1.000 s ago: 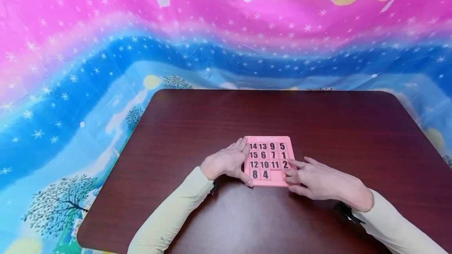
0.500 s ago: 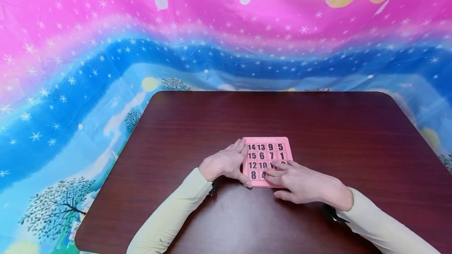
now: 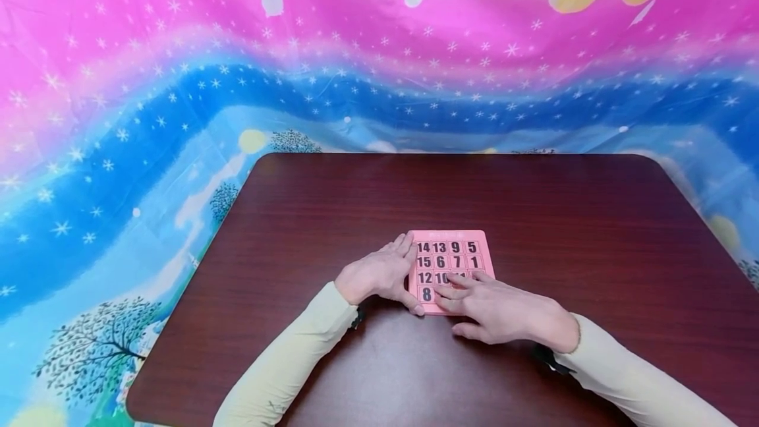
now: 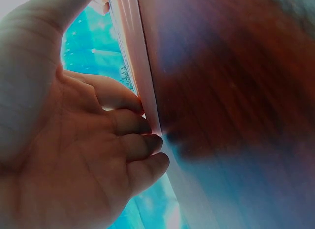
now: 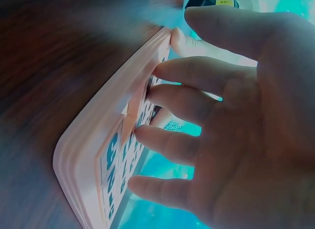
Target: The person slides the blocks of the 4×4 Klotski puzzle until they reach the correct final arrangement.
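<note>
A pink number slide puzzle (image 3: 452,234) lies flat on the table, its tiles marked with black numbers. My left hand (image 3: 379,273) braces its left side, thumb at the near left corner and fingers along the edge. In the left wrist view, the slightly bent fingers (image 4: 142,140) meet the puzzle's side. My right hand (image 3: 504,308) reaches over the near right part, fingertips down on the lower tiles, covering several of them. In the right wrist view, its fingers (image 5: 170,140) are extended onto the tiles, beside a bare slot in the row nearest me. The thumb (image 5: 221,29) stays off the board.
A dark red-brown wooden table (image 3: 332,203) with rounded corners carries the puzzle near its front middle. Behind and beside it hangs a pink and blue patterned cloth (image 3: 367,51). A dark wrist strap (image 3: 551,358) shows under the right sleeve.
My right hand has moved left from the puzzle's right edge across its near row, and now covers the 4 tile. The left hand keeps its place on the left edge.
</note>
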The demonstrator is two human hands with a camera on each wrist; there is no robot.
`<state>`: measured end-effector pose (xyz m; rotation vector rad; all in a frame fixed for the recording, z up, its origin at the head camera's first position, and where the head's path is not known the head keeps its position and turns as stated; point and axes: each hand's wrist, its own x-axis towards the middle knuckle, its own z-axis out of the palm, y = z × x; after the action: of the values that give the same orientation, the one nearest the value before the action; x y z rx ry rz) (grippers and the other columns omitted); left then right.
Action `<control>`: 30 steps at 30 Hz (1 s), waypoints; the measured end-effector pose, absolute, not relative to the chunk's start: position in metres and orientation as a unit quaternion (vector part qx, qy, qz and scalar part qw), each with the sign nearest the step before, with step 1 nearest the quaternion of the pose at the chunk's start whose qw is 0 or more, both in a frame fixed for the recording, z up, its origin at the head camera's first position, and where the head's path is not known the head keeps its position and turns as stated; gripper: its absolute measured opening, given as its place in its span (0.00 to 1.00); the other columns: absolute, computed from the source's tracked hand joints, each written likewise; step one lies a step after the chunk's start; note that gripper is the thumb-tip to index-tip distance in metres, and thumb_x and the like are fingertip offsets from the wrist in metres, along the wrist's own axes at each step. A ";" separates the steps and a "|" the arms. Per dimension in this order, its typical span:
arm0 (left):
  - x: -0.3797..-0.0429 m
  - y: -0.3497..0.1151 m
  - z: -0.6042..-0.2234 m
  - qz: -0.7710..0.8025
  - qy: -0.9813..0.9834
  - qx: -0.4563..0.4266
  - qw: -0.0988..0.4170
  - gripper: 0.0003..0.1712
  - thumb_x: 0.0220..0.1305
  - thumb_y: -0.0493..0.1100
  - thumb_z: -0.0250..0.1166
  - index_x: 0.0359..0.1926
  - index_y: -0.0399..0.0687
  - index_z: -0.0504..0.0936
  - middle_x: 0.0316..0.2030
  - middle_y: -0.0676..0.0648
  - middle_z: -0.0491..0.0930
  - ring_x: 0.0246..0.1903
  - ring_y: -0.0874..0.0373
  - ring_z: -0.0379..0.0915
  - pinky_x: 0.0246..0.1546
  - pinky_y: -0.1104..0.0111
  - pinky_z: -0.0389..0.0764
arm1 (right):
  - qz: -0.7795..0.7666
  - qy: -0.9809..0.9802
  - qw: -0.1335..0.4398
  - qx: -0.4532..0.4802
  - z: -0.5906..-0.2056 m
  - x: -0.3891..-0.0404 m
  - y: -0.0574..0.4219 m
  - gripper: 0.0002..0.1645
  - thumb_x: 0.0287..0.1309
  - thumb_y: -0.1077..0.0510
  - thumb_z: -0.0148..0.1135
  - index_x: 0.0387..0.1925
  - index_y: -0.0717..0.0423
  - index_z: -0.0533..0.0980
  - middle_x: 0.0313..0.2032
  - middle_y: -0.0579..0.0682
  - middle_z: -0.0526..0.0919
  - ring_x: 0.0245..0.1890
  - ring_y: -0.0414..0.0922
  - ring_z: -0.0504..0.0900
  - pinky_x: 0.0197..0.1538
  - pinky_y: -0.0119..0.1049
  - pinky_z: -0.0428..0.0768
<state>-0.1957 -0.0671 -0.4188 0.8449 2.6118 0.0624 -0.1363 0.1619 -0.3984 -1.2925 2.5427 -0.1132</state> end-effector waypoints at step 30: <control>-0.193 -0.066 -0.417 0.016 0.933 0.304 0.192 0.76 0.42 0.76 0.71 0.77 0.37 0.44 0.78 0.37 0.38 0.78 0.47 0.36 0.79 0.65 0.46 | -0.042 0.885 0.105 -0.452 -0.397 -0.135 0.190 0.26 0.64 0.47 0.60 0.62 0.49 0.77 0.65 0.50 0.76 0.69 0.63 0.66 0.65 0.66 0.67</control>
<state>-0.1932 -0.0660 -0.4173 0.8531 2.6195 0.0463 -0.1347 0.1902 -0.3967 -1.3320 2.6079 -0.1250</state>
